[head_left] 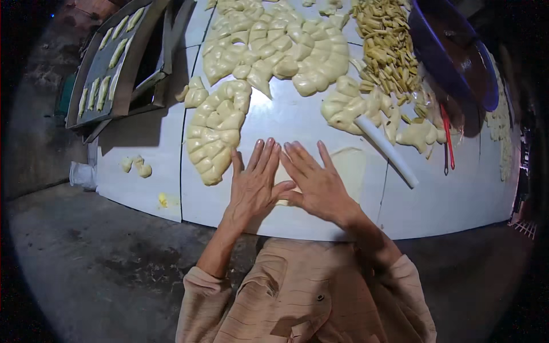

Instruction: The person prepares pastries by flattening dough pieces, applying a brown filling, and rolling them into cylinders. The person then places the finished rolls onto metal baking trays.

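Dough sheet could tear or stick to the bench if the left hand and right hand, both spread flat, gripping nothing, press unevenly.

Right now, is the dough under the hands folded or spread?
Spread: a thin, flat sheet of dough shows past the right hand. The covered part I cannot tell.

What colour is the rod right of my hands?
The rod is white, in the head view.
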Action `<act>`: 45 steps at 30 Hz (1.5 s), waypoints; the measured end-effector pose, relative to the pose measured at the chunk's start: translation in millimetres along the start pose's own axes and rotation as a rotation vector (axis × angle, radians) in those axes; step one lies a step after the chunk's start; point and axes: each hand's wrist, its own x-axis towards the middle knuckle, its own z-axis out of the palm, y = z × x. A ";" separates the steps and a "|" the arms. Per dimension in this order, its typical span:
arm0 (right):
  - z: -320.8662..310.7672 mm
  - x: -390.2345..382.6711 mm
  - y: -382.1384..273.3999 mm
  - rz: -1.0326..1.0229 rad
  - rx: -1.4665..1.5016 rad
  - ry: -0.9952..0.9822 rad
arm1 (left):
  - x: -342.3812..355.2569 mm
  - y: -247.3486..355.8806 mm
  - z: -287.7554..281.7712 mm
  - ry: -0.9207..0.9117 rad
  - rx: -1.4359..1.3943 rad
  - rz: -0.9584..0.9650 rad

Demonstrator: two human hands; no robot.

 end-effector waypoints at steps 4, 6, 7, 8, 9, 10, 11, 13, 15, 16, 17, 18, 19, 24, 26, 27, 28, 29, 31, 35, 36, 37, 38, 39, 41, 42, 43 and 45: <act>21.9 10.6 9.5 0.038 -0.071 -0.014 | 7.5 -6.8 -1.2 0.055 -0.015 0.011; 22.5 15.1 7.3 0.047 -0.079 0.000 | 9.3 -10.9 -1.5 0.071 0.011 -0.001; 21.9 17.4 7.4 0.046 -0.072 0.004 | 11.6 -12.4 -1.8 0.067 0.021 -0.001; 19.8 19.1 7.7 0.047 -0.066 0.010 | 13.2 -13.4 -3.9 0.063 0.032 0.000; 14.6 20.5 8.4 0.050 -0.075 -0.014 | 13.8 -13.3 -6.9 0.042 0.028 -0.003; 12.5 19.4 7.1 0.048 -0.083 -0.003 | 13.7 -15.3 -9.5 0.053 0.034 0.001; 11.1 16.5 6.1 0.065 -0.068 -0.006 | 13.5 -17.6 -10.4 0.030 0.043 0.005; 6.3 5.7 -2.4 0.091 -0.043 0.014 | 7.1 -20.0 -7.9 0.049 0.060 0.021; -1.3 -18.8 -16.0 0.046 -0.040 -0.008 | -14.2 -15.1 -3.3 0.085 0.023 0.020; -3.6 -33.5 -24.7 0.006 -0.038 -0.031 | -28.3 -11.4 -1.9 0.118 -0.017 0.021; 0.6 -47.2 -32.0 -0.036 -0.055 -0.038 | -42.7 -7.0 -3.5 0.099 0.010 0.055; 9.2 -58.3 -36.2 -0.029 -0.053 -0.040 | -58.8 0.1 -7.6 -0.021 0.010 0.053; 16.0 -61.9 -40.0 0.009 -0.034 -0.098 | -68.4 2.3 -3.6 -0.026 0.000 0.029; 1.1 -76.7 -43.9 0.084 0.019 -0.147 | -84.0 14.3 0.5 -0.045 0.037 -0.009; -5.1 -102.3 -37.2 0.100 0.016 -0.104 | -94.6 25.3 5.2 -0.029 -0.006 0.027; 0.0 -119.0 -30.5 0.189 -0.039 -0.068 | -98.2 32.4 5.9 -0.051 -0.033 0.031; 6.4 -138.7 -21.8 0.280 -0.096 -0.029 | -100.8 40.6 6.4 -0.071 -0.060 0.038; 12.5 -151.3 -15.1 0.259 -0.151 -0.010 | -101.0 42.8 9.6 -0.037 -0.038 0.032; 8.3 -162.7 -11.7 0.264 -0.146 -0.047 | -101.8 45.4 9.0 -0.054 -0.005 0.022; -1.4 -172.2 -8.9 0.285 -0.097 -0.111 | -101.1 62.7 1.2 -0.015 -0.014 0.019; -1.0 -177.8 -8.5 0.298 -0.086 -0.085 | -97.0 70.0 1.8 0.021 -0.042 0.028; -3.6 -180.0 -11.4 0.292 -0.046 -0.035 | -94.3 78.6 3.7 0.000 -0.079 0.062; -8.2 -178.4 -9.5 0.286 -0.049 -0.029 | -91.2 86.7 6.2 0.031 -0.074 0.155; -12.9 -175.2 -5.8 0.270 -0.002 -0.019 | -85.4 97.1 8.2 -0.032 -0.113 0.182; -12.8 -170.5 8.6 0.278 0.017 0.113 | -69.7 119.3 14.0 -0.045 -0.106 0.301; -15.8 -166.5 21.3 0.277 0.031 0.266 | -64.8 127.9 15.7 -0.050 -0.124 0.340; -18.7 -154.0 30.2 0.318 -0.008 0.381 | -63.0 127.8 22.2 -0.053 -0.133 0.326; -29.5 -133.2 53.6 0.368 -0.057 0.503 | -62.8 129.1 26.3 -0.052 -0.145 0.326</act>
